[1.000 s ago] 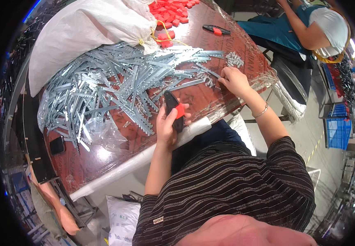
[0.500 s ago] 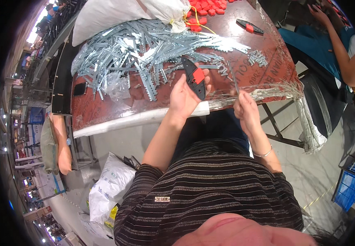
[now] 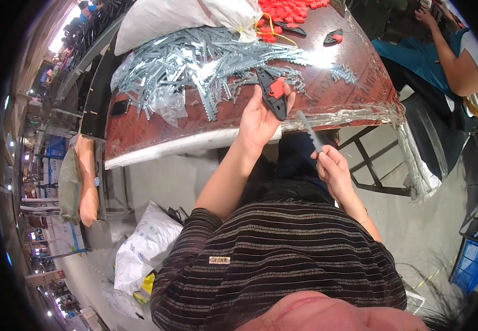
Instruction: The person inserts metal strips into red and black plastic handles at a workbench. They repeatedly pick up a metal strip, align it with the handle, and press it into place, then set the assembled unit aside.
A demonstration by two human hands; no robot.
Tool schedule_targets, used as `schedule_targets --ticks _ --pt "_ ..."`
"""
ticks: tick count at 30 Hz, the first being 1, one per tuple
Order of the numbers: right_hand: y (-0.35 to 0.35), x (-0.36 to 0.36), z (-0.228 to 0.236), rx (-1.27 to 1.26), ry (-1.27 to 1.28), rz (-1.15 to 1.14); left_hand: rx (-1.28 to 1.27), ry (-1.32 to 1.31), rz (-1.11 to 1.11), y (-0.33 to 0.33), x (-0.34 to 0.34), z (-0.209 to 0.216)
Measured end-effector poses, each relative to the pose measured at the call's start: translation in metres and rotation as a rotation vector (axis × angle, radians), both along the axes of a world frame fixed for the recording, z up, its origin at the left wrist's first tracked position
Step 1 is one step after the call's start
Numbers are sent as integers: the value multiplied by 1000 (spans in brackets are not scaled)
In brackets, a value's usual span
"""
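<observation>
My left hand [image 3: 256, 124] is closed around a long black plastic part [image 3: 276, 106] with a red plastic piece [image 3: 277, 88] set in its middle. It holds this part tilted above the table's near edge. In my right hand [image 3: 334, 166], the thumb and fingers pinch one end of a notched flat metal strip [image 3: 310, 132]. The strip points up and to the left, toward the black part but apart from it. Behind my left hand, a heap of similar metal strips [image 3: 195, 60] spreads over the reddish-brown table [image 3: 134, 140].
A white sack [image 3: 178, 22] lies behind the heap. Red plastic pieces [image 3: 283, 9] are piled at the back, near two black parts with red inserts [image 3: 333, 37]. Small springs [image 3: 343, 73] lie at the right. A dark phone-like object [image 3: 120, 107] rests at left; another person [image 3: 459, 66] sits at right.
My right hand has come down toward my body, and its strip now leans left. My left hand has shifted slightly right with the black part. Another black part now shows by the red pile.
</observation>
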State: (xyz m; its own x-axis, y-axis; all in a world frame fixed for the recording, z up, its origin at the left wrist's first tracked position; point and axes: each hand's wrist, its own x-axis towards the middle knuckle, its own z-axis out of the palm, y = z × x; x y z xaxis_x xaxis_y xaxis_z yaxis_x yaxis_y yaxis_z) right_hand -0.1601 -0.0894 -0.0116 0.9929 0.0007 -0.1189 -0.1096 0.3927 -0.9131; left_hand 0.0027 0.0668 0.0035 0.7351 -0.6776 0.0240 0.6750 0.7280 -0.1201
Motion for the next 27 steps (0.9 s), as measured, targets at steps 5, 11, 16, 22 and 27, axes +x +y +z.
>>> schedule_targets --ticks 5,11,16,22,27 --pt "4 -4 9 24 38 -5 -57 59 6 -5 6 -3" --pt "6 1 14 -31 54 -39 -71 6 -35 -3 8 -6" --pt "10 3 18 -91 29 -23 -109 -135 -86 8 6 -13" --pt "18 -5 18 -121 1 -25 -25 -289 -67 19 -5 -10" --pt "21 -19 21 -121 7 -29 -17 -266 -28 24 -14 -7"
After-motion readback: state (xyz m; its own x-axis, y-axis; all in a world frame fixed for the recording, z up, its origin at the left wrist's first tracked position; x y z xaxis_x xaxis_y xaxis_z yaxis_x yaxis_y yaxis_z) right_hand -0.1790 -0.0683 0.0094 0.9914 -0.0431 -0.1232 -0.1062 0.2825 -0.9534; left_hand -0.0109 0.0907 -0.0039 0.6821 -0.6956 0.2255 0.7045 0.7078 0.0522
